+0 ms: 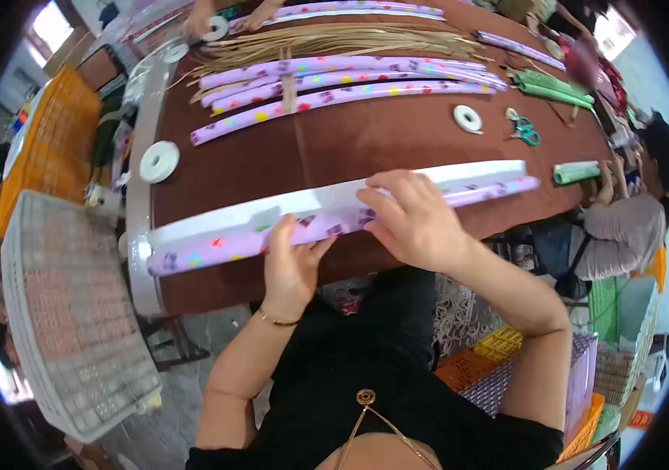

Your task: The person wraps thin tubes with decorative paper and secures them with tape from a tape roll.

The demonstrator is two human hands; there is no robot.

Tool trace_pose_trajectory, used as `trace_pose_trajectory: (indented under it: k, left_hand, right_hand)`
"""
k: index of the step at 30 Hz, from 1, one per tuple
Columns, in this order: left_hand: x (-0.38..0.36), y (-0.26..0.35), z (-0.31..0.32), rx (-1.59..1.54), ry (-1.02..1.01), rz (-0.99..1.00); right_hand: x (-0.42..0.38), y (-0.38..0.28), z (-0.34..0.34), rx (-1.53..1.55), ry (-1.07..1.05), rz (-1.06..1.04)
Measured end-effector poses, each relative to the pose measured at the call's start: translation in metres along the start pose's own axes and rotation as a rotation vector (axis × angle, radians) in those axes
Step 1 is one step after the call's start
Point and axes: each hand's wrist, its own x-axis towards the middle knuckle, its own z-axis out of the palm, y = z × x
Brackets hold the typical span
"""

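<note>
In front of me lies a long purple patterned sheet [240, 241], partly rolled into a tube, with a white strip [272, 205] of it showing along the far side. My left hand [289, 262] is closed on the near side of the roll, thumb on top and fingers partly hidden. Bent over the roll right of its middle is my right hand [412, 219], its thumb and fingers drawn together at the sheet. Whether those fingertips also hold something small is hidden. Beyond the sheet are a white tape roll [467, 119] and teal-handled scissors [525, 129].
Bundled purple rolls [342, 95] and thin tan strips [350, 41] lie across the brown table [232, 168]. Another tape roll [160, 162] is at the left edge. Green rolls [553, 88] lie right. White crates [76, 313] stand left. Other people work at the table's far and right sides.
</note>
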Motion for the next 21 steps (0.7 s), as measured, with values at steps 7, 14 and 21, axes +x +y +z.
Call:
trace_pose_trajectory:
  k: [7,14,21]
  left_hand:
    - [0.004,0.022,-0.015,0.219,-0.094,-0.454]
    - [-0.015,0.048,0.007,1.802,-0.415,0.832]
    - [0.017,0.039,-0.016,2.094,-0.53,0.773]
  right_hand:
    - [-0.066,0.043,0.04,-0.113,-0.019,0.212]
    - [-0.07,0.05,0.043,-0.065,-0.092,0.238]
    - [-0.073,0.053,0.037,-0.036,-0.121,0.225]
